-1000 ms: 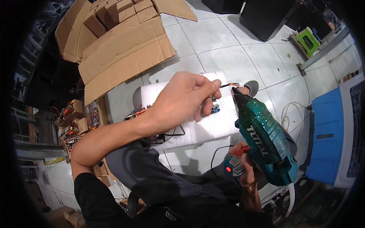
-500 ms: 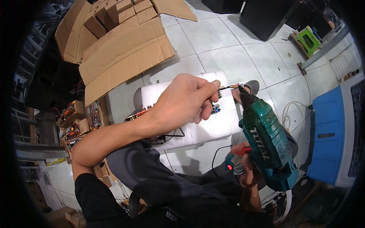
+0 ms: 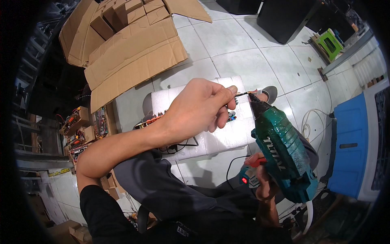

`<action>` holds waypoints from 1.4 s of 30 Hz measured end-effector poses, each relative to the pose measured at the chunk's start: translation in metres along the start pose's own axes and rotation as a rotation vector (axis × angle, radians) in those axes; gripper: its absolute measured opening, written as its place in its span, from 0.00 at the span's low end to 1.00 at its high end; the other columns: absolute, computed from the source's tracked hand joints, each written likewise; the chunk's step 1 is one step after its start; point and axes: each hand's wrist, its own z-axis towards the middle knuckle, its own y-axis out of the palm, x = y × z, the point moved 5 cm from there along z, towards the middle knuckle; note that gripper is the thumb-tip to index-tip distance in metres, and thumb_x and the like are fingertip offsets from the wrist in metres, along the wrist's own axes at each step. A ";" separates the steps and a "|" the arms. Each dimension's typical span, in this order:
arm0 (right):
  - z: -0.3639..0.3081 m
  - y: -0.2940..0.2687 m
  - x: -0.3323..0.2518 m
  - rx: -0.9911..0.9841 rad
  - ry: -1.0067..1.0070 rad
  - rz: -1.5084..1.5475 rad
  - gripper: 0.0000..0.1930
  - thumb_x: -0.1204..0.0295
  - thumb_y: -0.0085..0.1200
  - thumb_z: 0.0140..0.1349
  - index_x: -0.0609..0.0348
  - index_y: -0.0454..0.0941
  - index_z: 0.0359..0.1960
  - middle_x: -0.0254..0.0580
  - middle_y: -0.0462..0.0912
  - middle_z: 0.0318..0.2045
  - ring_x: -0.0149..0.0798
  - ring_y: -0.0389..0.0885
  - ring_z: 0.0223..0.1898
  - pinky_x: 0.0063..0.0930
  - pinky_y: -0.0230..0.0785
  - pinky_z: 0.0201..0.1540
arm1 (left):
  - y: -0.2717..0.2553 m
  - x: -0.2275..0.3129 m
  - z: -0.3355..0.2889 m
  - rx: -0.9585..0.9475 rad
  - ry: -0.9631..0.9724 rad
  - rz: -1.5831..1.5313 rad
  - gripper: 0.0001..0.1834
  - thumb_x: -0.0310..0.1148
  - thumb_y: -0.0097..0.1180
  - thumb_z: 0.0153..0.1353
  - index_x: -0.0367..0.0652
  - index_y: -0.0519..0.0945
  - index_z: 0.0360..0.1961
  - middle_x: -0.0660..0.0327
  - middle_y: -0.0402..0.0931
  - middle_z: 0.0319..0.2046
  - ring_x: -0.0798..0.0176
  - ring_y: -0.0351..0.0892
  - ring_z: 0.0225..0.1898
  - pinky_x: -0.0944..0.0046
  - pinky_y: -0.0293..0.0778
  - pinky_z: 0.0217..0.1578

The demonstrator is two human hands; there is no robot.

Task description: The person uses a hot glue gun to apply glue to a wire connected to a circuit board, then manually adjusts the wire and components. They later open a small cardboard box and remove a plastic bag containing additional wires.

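Thumb and fingertips of my left hand [image 3: 199, 106] pinch a thin bundle of wires [image 3: 245, 93], dark near the fingers and orange-red towards its free end. My right hand [image 3: 267, 183] is wrapped round the handle of a teal hot glue gun [image 3: 284, 152], with fingers at its red trigger [image 3: 257, 162]. Its black nozzle [image 3: 257, 105] points up and left, at or very close to the wires; whether they touch I cannot tell. Below my left hand lies a white foam slab [image 3: 221, 142]. On it sits a small circuit board [image 3: 232, 116], partly hidden by my fingers.
An open cardboard box [image 3: 134, 53] holding smaller boxes stands at the far left. Circuit boards [image 3: 77, 122] lie in trays on the left. On the right is a blue-and-white plastic container [image 3: 347, 146]. Black cabinets [image 3: 284, 20] and a green stool [image 3: 330, 43] stand farther back.
The glue gun has shifted left, its nozzle passing along the wires closer to my left fingers. My left hand has hardly moved.
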 end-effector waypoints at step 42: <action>0.002 0.000 0.001 -0.006 0.019 0.013 0.12 0.74 0.46 0.61 0.71 0.75 0.42 0.50 0.80 0.34 0.43 0.82 0.35 0.38 0.77 0.42 | 0.001 0.000 0.000 -0.059 -0.039 -0.142 0.21 0.42 0.42 0.73 0.38 0.74 0.27 0.64 0.73 0.15 0.74 0.66 0.15 0.74 0.64 0.18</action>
